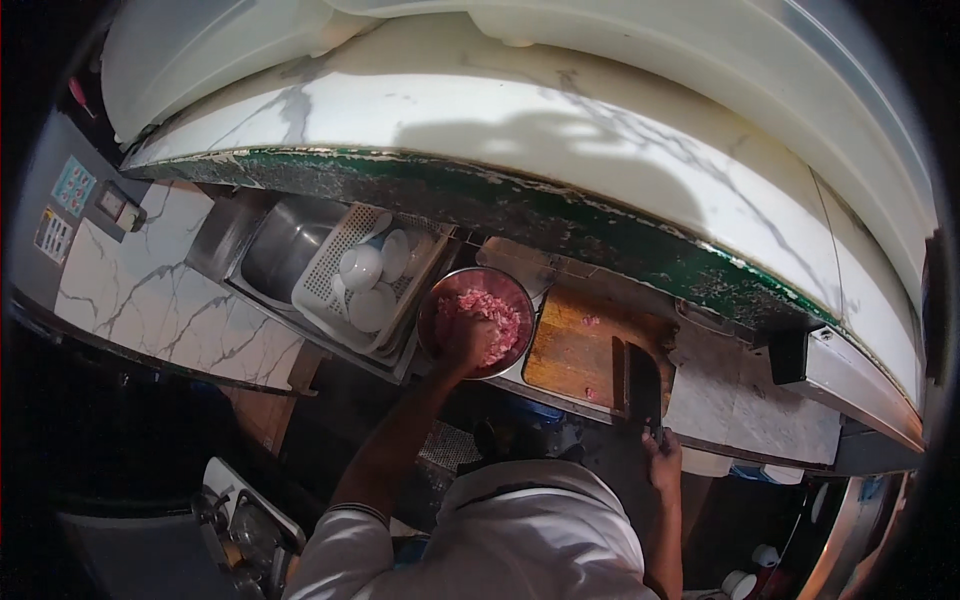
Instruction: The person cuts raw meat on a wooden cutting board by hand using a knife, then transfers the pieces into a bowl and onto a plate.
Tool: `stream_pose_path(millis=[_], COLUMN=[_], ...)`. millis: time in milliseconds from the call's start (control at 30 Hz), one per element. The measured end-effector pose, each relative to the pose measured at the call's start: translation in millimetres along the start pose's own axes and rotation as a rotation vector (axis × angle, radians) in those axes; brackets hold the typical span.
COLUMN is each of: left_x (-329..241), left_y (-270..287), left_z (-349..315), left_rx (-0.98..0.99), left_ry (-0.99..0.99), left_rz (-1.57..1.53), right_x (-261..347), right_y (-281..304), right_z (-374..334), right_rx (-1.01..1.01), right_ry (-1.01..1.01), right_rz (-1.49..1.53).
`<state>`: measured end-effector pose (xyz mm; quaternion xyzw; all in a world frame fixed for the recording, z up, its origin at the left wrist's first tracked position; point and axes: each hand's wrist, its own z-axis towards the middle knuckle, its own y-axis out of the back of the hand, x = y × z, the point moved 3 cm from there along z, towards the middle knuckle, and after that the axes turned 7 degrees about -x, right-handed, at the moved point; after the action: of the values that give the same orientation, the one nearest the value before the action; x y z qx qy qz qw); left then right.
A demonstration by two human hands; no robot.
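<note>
My left hand (468,338) reaches into a round metal bowl (427,352) of chopped pink meat (505,318). Its fingers are down in the meat and hidden, so whether they grip any is unclear. Closed around a handle, my right hand (663,460) holds a cleaver (643,385) at the right end of a wooden cutting board (570,345). The dark, broad blade lies over the board, with a shadow beside it. A few small meat scraps (590,321) are stuck to the wood.
Left of the bowl, a white perforated basket (318,265) holds several white bowls and cups (362,268) beside a metal sink (285,245). A green, chipped ledge (560,220) runs behind the counter. Marbled countertop (750,400) extends right of the board.
</note>
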<state>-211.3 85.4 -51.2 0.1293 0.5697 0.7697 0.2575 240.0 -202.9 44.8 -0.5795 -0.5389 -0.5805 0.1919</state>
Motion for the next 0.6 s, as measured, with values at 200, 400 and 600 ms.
stream_pose_path(millis=[200, 400, 600], left_x=[19, -28, -151], left_y=[19, 53, 59], left_z=[21, 54, 126], left_rx=[-0.067, -0.090, 0.145], left_ry=[0.405, 0.194, 0.418], left_rz=[-0.503, -0.631, -1.291], right_x=[-40, -25, -49], right_y=[48, 62, 33], right_z=[-2, 7, 64], right_rx=[0.044, 0.312, 0.002], right_ry=[0.059, -0.278, 0.184], right_rz=[-0.061, -0.215, -0.437])
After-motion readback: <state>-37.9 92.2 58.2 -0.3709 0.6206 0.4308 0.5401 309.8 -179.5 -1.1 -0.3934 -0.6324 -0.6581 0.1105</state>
